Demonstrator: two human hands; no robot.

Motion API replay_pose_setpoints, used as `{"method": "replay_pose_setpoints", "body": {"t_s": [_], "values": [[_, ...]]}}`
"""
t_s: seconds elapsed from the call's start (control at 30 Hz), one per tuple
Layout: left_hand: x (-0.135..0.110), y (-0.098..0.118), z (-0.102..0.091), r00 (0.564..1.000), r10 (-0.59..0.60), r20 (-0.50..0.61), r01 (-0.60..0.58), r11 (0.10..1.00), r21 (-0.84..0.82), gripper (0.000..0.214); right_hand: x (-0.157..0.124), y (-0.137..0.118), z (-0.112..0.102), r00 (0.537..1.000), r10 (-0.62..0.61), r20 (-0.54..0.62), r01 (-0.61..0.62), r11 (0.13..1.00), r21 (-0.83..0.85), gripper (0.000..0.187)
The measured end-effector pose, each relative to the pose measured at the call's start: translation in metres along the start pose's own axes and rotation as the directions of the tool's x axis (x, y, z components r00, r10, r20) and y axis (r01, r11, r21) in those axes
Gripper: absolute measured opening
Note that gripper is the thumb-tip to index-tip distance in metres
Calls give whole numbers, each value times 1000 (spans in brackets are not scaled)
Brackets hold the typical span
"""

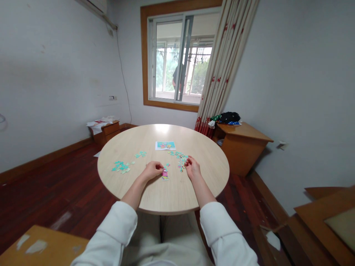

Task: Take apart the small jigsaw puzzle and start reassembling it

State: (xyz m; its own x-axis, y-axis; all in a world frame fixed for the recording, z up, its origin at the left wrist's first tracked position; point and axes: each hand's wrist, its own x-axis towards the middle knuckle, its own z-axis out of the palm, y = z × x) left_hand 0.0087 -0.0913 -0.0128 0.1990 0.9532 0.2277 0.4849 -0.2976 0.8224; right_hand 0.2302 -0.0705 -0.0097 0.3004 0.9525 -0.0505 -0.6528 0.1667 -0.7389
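Observation:
A small joined section of a jigsaw puzzle, pink with yellow at the bottom, lies on the round table in front of me. My left hand is at its upper left edge, thumb and fingers pinched on a puzzle piece there. To the right, my right hand is closed at the edge of a spread of loose puzzle pieces. Its fingertips pinch what looks like one piece, mostly covered by the fingers. A loose pink and teal piece lies just above the joined section.
The pale round table carries a picture card at the back. More teal pieces lie at the left, with a smaller group nearer the middle. A wooden desk with cloths stands behind right. Through the window, a person is partly visible.

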Motion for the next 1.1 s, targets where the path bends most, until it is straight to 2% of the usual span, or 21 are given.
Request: {"method": "replay_pose_setpoints", "body": {"t_s": [0.23,0.43,0.9,1.1], "values": [[-1,4,-1,1000,-1,12,0,992,126,15,1,1,0,1000,-9,4,9,1000,-7,20],[-2,9,-2,1000,17,17,-21,978,209,15,1,2,0,1000,6,-19,-5,999,50,19],[-2,9,-2,999,26,-46,-17,983,184,22,-2,0,3,1000,-2,-18,2,1000,8,19],[-7,14,-3,999,54,-2,-52,968,245,25,-4,-2,3,1000,-17,-12,17,1000,-23,18]]}}
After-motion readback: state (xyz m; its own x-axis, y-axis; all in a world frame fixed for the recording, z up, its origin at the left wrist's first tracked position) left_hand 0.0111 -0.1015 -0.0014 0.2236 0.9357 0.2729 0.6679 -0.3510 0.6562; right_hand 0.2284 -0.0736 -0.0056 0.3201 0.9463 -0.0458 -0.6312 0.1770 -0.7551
